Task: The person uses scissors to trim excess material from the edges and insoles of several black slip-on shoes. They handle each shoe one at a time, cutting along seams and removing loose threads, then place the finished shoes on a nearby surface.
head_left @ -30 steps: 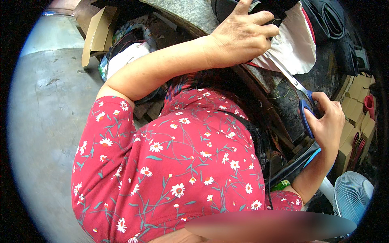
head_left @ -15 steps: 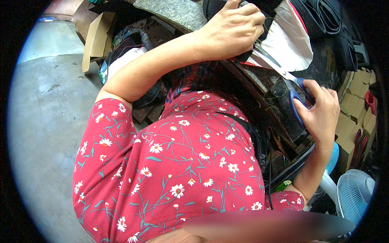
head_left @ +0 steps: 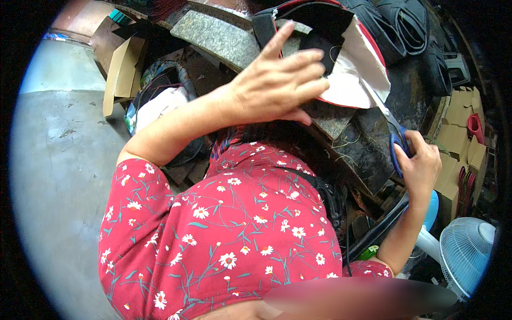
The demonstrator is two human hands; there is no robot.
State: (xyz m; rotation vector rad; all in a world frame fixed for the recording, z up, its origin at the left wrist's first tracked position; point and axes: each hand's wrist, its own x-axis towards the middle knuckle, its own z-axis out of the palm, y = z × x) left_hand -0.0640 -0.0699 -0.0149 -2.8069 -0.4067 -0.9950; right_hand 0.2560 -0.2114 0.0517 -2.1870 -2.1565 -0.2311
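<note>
Floor (head_left: 58,186), grey and smooth, spreads well to the left of my hands. Nearer my left forearm stands an open cardboard box (head_left: 122,77), and beside it a white bundle (head_left: 165,104) lies partly behind that arm. Above my left wrist is a speckled grey slab (head_left: 213,37). My left hand (head_left: 280,82) has its fingers spread, gripping nothing that I can see; I cannot tell whether it touches the cloth (head_left: 368,69) just to its right, which is black and white with a red edge. Between my hands, the scissors (head_left: 392,125) point up and left, blades at the white part of that cloth. My right hand (head_left: 418,160) is clamped on their blue handles. Black rolls (head_left: 408,29) sit above it, cardboard boxes (head_left: 453,141) to its right, and a fan (head_left: 464,256) below.
</note>
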